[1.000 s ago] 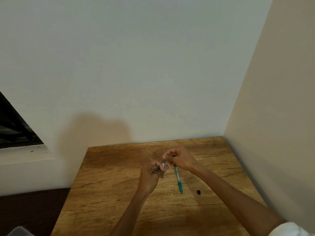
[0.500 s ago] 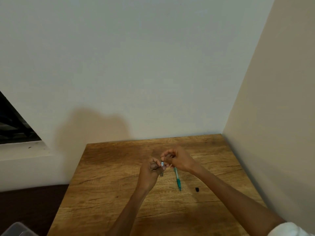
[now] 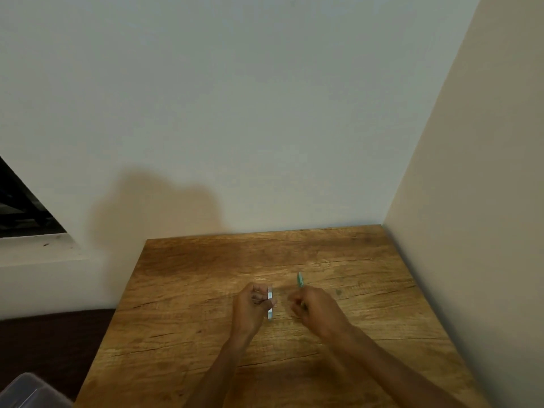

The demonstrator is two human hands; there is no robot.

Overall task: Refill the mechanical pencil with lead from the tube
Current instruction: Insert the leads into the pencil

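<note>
Wooden table (image 3: pixel 206 290) cornered by walls, left hand (image 3: pixel 252 307) gripping tube (image 3: pixel 270 303)

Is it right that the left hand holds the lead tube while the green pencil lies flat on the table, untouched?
Not quite. The left hand does hold the lead tube, but the green pencil is not lying untouched: the head view shows the right hand gripping it, its end sticking up past the fingers above the table.

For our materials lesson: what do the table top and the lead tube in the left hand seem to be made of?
Table top: wood or wood-look laminate, matt, with visible grain and dark cracks. Lead tube, held in the left hand: probably pale plastic, slightly glossy; too blurred to confirm.
</note>
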